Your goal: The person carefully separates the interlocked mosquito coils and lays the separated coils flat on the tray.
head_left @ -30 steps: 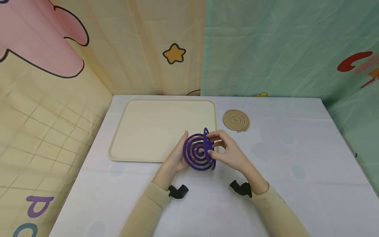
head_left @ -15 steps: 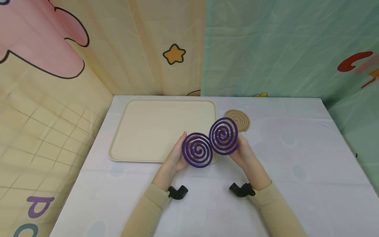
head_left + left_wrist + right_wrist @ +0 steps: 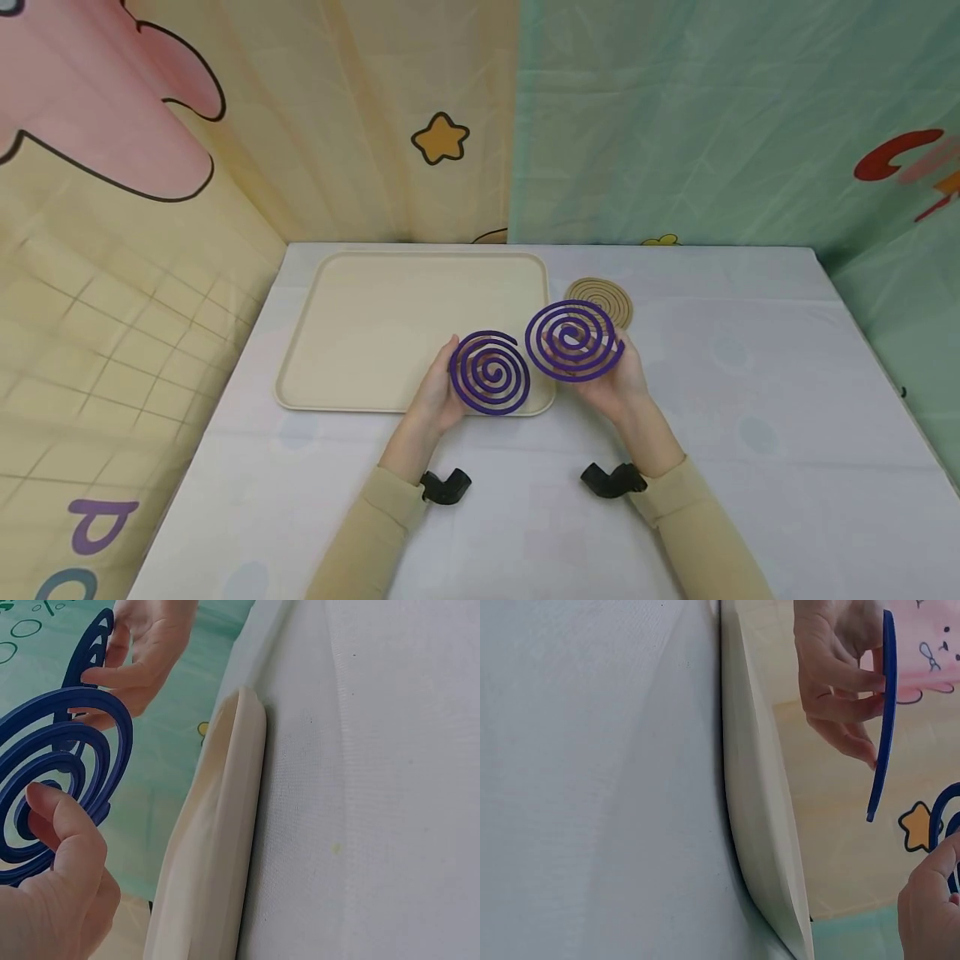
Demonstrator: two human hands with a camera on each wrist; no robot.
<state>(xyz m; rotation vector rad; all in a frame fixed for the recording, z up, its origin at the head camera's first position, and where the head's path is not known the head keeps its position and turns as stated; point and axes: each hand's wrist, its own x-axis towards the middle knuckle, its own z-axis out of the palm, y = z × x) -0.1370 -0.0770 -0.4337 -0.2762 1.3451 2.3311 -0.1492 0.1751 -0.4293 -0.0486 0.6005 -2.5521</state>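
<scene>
Both hands are raised over the near right corner of the tray, and each has a purple mosquito coil. My left hand (image 3: 433, 402) holds one coil (image 3: 495, 374) by its side, its spiral face turned up towards the head camera; in the left wrist view its thumb (image 3: 56, 810) lies at the spiral's centre. My right hand (image 3: 621, 379) holds the second coil (image 3: 573, 335) from behind and below, most of its fingers hidden by it. A narrow gap parts the two coils in the head view. Seen from the right wrist, the left coil (image 3: 889, 697) is edge-on against the left fingertips.
A cream tray (image 3: 546, 279) lies on the white-covered table (image 3: 750, 375), left of centre. Right of it lies a brown mosquito coil (image 3: 617, 297), partly overlapped by the right purple coil. Black wrist cameras (image 3: 447, 487) sit by both sleeves. Printed curtains hang behind.
The right hand has drawn one purple coil off the other, to the right, and turned it from edge-on to face up. The left hand has shifted slightly left and up.
</scene>
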